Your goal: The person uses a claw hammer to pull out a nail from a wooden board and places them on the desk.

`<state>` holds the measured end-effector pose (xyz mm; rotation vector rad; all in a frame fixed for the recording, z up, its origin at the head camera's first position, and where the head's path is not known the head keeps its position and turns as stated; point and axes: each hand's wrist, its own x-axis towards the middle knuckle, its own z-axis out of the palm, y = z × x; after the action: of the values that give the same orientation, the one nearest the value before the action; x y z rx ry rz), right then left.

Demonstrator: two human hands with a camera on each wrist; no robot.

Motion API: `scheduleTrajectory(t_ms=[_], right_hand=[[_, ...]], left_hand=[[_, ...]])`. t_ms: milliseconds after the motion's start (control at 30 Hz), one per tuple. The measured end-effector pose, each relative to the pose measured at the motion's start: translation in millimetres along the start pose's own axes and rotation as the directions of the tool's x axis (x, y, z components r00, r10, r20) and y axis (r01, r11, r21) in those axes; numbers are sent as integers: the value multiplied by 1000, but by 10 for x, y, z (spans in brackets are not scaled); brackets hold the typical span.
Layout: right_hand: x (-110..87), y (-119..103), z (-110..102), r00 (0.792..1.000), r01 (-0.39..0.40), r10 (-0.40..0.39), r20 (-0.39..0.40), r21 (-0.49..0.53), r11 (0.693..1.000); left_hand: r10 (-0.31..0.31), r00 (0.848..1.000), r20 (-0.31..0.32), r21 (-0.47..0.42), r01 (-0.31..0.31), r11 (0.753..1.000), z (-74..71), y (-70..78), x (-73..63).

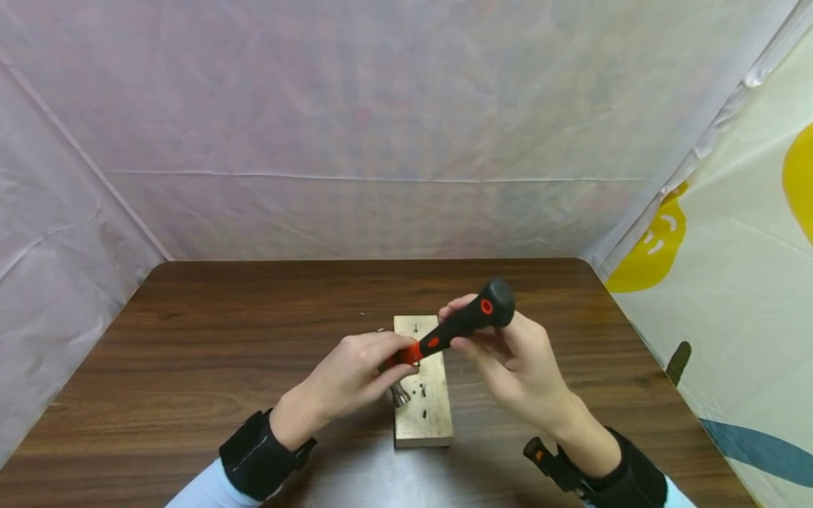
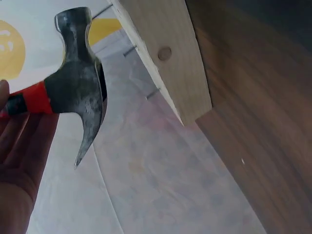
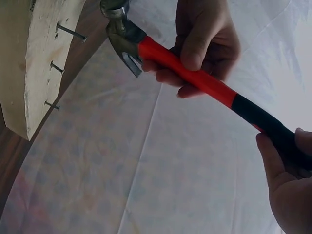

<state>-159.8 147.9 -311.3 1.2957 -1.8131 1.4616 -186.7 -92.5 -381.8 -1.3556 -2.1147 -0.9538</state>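
Both hands hold a claw hammer [image 1: 466, 321] above a pale wooden block [image 1: 432, 416]. My left hand [image 1: 356, 370] grips the red part of the handle near the head. Around the black grip toward its butt end, the fingers and thumb of my right hand [image 1: 517, 367] pinch. In the left wrist view the metal hammer head [image 2: 78, 83] shows its striking face up and its claw pointing down. Several nails [image 3: 57, 67] stick out of the block, partly driven, as the right wrist view shows. The hammer head is apart from the nails.
The block lies on a brown wood-grain table [image 1: 222, 339]. White sheeting [image 1: 381, 127] hangs behind the table and on the left. A patterned sheet with yellow shapes [image 1: 654, 247] hangs on the right. Small pale specks lie on the tabletop.
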Motion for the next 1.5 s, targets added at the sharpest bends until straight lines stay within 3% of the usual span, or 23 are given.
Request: scheduleTrajectory(t_ms=[200, 367, 533, 733, 900, 1067, 1300, 1500], right_hand=[[-43, 49, 29, 999, 27, -25, -27, 68, 997], [-182, 166, 106, 999, -23, 23, -26, 3, 1000], [-302, 285, 226, 995, -96, 95, -29, -28, 995], [-349, 307, 326, 975, -199, 187, -116, -98, 975], [-321, 280, 316, 976, -202, 185, -118, -146, 968], [-298, 278, 252, 984, -168, 157, -80, -155, 974], [-279, 264, 108, 974, -223, 218, -55, -117, 968], [-240, 239, 18, 972, -232, 229, -43, -78, 970]], left_hand=[[68, 995, -68, 68, -63, 996, 51, 39, 19], [34, 994, -108, 109, -23, 994, 51, 68, 46], [-17, 994, -107, 167, 35, 985, 30, 110, 87], [-4, 994, -106, 197, 25, 980, 93, 160, 109], [-12, 994, -109, 161, 30, 986, 102, 169, 118], [-52, 996, -74, 142, 62, 988, 52, 145, 116], [-143, 989, 23, 164, 138, 977, -5, 28, 7], [-149, 986, 78, 41, 146, 988, 35, -48, -63]])
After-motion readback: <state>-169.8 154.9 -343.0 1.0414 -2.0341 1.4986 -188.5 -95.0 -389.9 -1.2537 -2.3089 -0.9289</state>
